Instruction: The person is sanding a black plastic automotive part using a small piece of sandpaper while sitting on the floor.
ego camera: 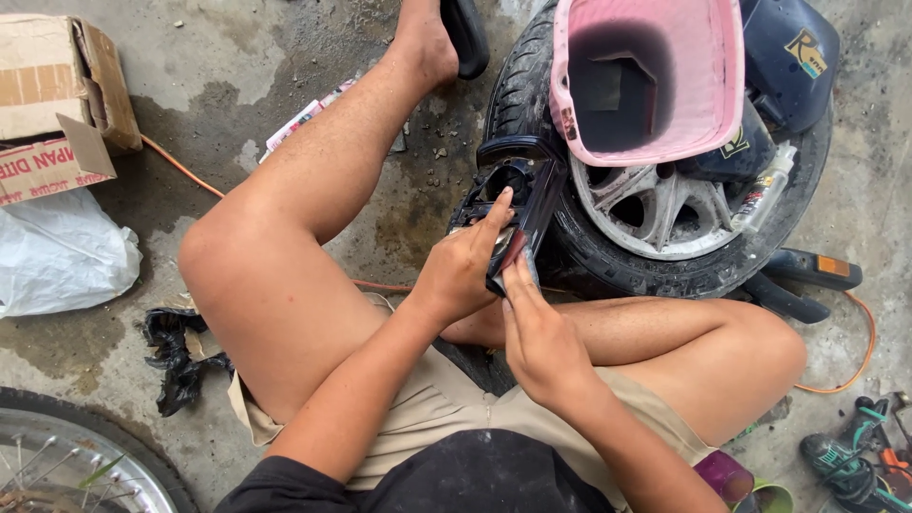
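Glossy black plastic housing (518,204), matt pink plastic tub (708,95), rough black rubber tyre (518,90) with dull grey metal rim (655,204), brown cardboard box (57,95), thin white plastic bag (57,252), rough stained concrete floor (237,66)

Both hands, left (463,271), right (540,337), grip black plastic housing (518,195) beside tyre (532,85)

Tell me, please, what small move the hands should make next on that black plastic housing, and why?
Probably steady it: the left hand grips the black plastic housing, thumb at its round opening, while the right hand only fingertips its lower edge. A firmer right grip would likely stop it twisting.
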